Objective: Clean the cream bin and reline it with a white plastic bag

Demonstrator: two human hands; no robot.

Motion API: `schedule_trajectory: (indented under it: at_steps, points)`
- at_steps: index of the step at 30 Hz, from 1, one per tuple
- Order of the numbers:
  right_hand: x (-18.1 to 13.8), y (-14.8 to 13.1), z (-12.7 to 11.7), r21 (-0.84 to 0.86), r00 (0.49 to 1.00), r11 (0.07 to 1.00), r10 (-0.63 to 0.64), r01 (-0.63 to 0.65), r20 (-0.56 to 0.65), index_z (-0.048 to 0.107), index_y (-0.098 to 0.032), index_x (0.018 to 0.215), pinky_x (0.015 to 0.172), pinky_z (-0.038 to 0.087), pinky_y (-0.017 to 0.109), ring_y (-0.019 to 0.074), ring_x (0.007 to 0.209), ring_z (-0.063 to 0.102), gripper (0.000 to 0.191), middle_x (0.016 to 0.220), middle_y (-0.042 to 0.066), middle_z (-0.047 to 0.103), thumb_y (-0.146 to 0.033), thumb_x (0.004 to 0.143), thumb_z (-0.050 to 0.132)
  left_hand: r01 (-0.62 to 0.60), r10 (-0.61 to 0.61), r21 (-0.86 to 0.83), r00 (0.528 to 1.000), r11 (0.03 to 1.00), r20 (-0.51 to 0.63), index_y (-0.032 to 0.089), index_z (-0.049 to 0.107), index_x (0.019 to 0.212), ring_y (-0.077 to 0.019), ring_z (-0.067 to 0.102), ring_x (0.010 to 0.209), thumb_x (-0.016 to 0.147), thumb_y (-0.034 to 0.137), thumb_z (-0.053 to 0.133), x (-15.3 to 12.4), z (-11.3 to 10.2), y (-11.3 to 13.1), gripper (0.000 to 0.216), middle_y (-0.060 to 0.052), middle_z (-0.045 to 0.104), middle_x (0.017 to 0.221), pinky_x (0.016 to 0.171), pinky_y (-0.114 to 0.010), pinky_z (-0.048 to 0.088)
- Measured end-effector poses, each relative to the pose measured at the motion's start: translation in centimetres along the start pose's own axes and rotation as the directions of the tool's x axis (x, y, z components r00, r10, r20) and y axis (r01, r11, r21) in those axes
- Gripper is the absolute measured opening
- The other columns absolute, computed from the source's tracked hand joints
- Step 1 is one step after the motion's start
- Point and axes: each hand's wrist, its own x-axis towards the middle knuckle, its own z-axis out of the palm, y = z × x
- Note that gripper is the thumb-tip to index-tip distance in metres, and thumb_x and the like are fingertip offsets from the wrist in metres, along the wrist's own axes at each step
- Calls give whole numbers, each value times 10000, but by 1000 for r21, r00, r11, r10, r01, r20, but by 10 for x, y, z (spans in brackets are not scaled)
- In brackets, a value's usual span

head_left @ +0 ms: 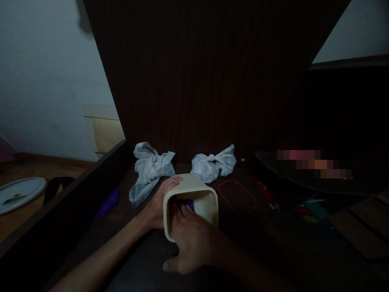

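Note:
A cream plastic container [191, 182] lies on its side, its rounded square mouth facing me. My left hand [161, 198] is closed around its left side, with fingertips on the upper wall. My right hand [191, 239] reaches into the mouth with its fingers stretched out, while the thumb stays outside, spread away from them. Beside those fingers, something purple [190, 204], possibly cloth, shows inside; the fingertips are partly hidden. Behind the container sit two knotted whitish plastic bags [153, 168] [209, 166]. An orange-brown ring [237, 196], rounded like a lid seal, lies to the right.
A dark raised board edge [75, 194] borders the left side, and a tall dark wood panel [206, 81] stands behind. Purple fabric [107, 203] lies at left. A round white lid-like thing [22, 192] is on the floor. Small coloured items [316, 211] lie at right.

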Motion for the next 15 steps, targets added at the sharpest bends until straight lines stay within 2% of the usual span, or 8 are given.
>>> schedule_trajectory:
  at_steps: [3,6,9,13,15]
  points:
    - [-4,-1,-4,-35,998,999,-10,12,70,235,155,1517,1247,229,503,482,1498,224,1122,1579,408,171,-476,774,791,-9,9,-27,1000,1000,-2,243,260,1546,-390,498,1361,853,484,711,-1,0,-3,862,-202,496,1421,1125,-648,424]
    - [-5,1,-4,-46,997,999,16,-12,76,232,135,1528,1240,234,534,488,1493,231,1163,1579,400,189,-509,751,809,5,-5,-51,1000,999,2,259,270,1548,-420,506,1348,834,546,701,-2,0,-6,882,-180,491,1435,1126,-647,429]
    - [-6,1,-7,-69,994,995,71,-66,84,247,108,1537,1228,241,566,490,1481,266,1156,1578,388,225,-528,750,806,16,-16,-42,1000,999,16,270,249,1559,-443,490,1357,805,532,732,-3,0,-7,933,-177,473,1456,1127,-666,417]
    - [-6,0,-13,-161,982,979,142,-121,125,290,130,1513,1256,146,536,467,1481,287,1090,1561,387,265,-565,804,740,22,-21,-43,999,999,34,252,251,1554,-430,480,1370,747,513,798,-4,-1,-7,1009,-207,488,1445,1117,-673,414]
    - [-5,3,-12,-216,975,963,190,-162,113,343,123,1497,1249,158,536,464,1461,338,1055,1542,383,318,-587,810,714,8,-6,-53,999,999,43,237,257,1550,-425,478,1372,730,527,811,-3,-1,-6,1032,-214,497,1439,1115,-670,416]
